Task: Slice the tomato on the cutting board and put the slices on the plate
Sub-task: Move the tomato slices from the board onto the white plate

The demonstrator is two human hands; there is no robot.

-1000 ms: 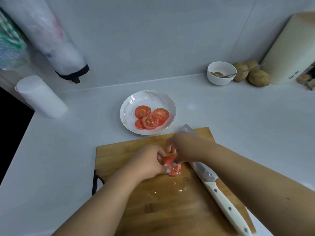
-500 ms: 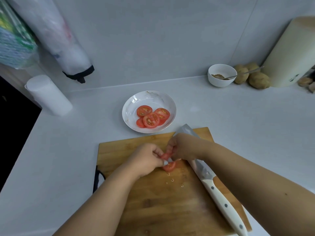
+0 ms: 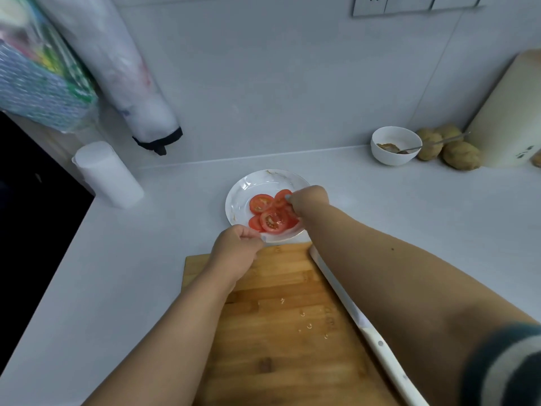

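Red tomato slices (image 3: pixel 270 219): about five on plate (image 3: pixel 238 197) | right hand (image 3: pixel 307 199) pinching one | left hand (image 3: pixel 237 252) curled closed

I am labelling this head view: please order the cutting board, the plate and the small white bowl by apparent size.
1. cutting board, largest; it is also nearest.
2. plate.
3. small white bowl, smallest, but farthest, so its true size is unsure.

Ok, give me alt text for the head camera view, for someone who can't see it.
A person's right hand reaches over tomato slices on a white plate, while the left hand is at the plate's near rim. In front lie a wooden cutting board and a white-handled knife.
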